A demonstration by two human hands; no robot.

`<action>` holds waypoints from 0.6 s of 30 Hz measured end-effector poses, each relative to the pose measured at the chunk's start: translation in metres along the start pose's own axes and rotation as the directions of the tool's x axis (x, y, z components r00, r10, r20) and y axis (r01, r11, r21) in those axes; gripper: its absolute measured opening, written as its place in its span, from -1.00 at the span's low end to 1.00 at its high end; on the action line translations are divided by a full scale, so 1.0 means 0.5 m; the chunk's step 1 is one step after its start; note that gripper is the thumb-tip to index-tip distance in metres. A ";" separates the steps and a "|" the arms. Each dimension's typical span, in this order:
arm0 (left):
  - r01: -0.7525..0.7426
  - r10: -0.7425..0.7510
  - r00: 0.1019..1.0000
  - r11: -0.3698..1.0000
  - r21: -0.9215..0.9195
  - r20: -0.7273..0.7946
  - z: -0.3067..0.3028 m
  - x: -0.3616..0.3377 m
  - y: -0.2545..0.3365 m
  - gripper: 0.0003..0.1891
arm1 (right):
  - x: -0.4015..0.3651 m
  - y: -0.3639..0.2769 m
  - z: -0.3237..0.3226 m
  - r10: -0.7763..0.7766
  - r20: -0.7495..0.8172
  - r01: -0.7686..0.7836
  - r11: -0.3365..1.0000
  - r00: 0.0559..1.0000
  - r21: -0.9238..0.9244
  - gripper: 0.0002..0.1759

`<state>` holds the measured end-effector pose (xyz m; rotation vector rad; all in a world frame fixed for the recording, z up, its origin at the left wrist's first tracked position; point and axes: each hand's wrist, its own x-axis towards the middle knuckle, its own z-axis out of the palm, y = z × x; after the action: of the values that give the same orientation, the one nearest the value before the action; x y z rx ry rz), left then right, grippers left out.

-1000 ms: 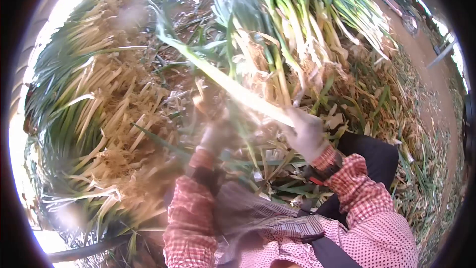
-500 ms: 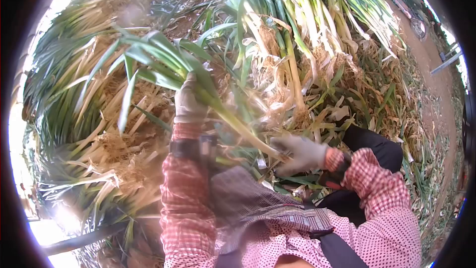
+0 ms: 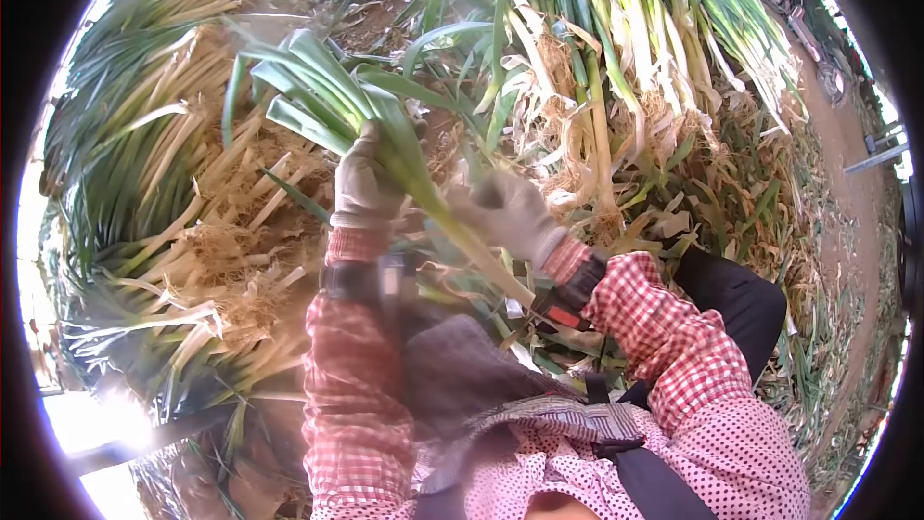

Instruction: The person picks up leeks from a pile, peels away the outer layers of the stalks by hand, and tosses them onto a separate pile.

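My left hand (image 3: pixel 366 178), in a pale work glove, is closed around a leek (image 3: pixel 438 212) where the white stalk turns into green leaves. The leek slants across in front of me, leaves up to the left and pale root end down to the right, near my right wrist. Against the stalk's right side, below my left hand, is my gloved right hand (image 3: pixel 510 217). Its fingers are bent and blurred, so whether they grip the stalk or a layer of it does not show.
A large pile of leeks (image 3: pixel 144 164) with roots lies on the left. More leeks (image 3: pixel 664 48) are laid out at the upper right, roots towards me. Dry husks and leaf scraps (image 3: pixel 731 193) cover the ground on the right. A metal bar (image 3: pixel 154 443) crosses the lower left.
My right hand has moved up and left from the leek's root end to the upper part of the stalk. My left hand keeps its hold; the view has shifted slightly.
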<state>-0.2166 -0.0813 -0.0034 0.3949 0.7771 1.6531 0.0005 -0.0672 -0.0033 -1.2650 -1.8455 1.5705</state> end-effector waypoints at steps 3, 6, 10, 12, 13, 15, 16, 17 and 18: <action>0.022 -0.020 0.999 0.999 -0.049 0.037 -0.024 0.014 -0.008 -0.57 | 0.018 0.001 -0.033 0.031 0.160 -0.057 0.985 0.987 0.161 -0.67; -0.032 0.022 0.983 0.998 -0.055 -0.180 -0.033 0.003 0.037 -0.62 | 0.001 0.074 -0.097 -0.081 0.463 0.016 0.990 0.883 0.142 -0.61; -0.127 0.105 0.974 0.986 -0.104 -0.199 -0.070 0.020 0.062 -0.57 | -0.152 0.053 -0.172 -0.149 0.423 0.367 0.785 0.894 -0.499 -0.47; -0.111 0.071 0.942 0.988 -0.104 -0.328 -0.053 0.017 0.056 -0.58 | -0.220 0.056 -0.167 -0.143 0.274 0.285 0.748 0.951 -0.599 -0.42; -0.106 0.067 0.932 0.990 -0.092 -0.357 -0.064 0.026 0.052 -0.59 | -0.229 0.056 -0.168 -0.213 0.205 0.295 0.743 0.955 -0.600 -0.43; -0.106 0.072 0.910 0.992 -0.061 -0.408 -0.074 0.036 0.047 -0.59 | -0.241 0.061 -0.163 -0.397 0.037 0.343 0.737 0.917 -0.583 -0.46; -0.113 0.084 0.899 0.993 -0.043 -0.431 -0.075 0.038 0.047 -0.60 | -0.242 0.060 -0.161 -0.503 -0.061 0.385 0.729 0.862 -0.566 -0.49; -0.122 0.097 0.886 0.992 -0.027 -0.454 -0.077 0.040 0.047 -0.60 | -0.237 0.056 -0.172 -0.569 -0.042 0.434 0.671 0.821 -0.602 -0.56; -0.132 0.107 0.887 0.991 -0.026 -0.449 -0.062 0.032 0.047 -0.60 | -0.231 0.058 -0.176 -0.636 -0.056 0.488 0.642 0.770 -0.591 -0.58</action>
<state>-0.2573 -0.0763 -0.0122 0.0143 1.0600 1.9084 0.1383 -0.1146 0.0228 -0.8696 -2.2872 0.5114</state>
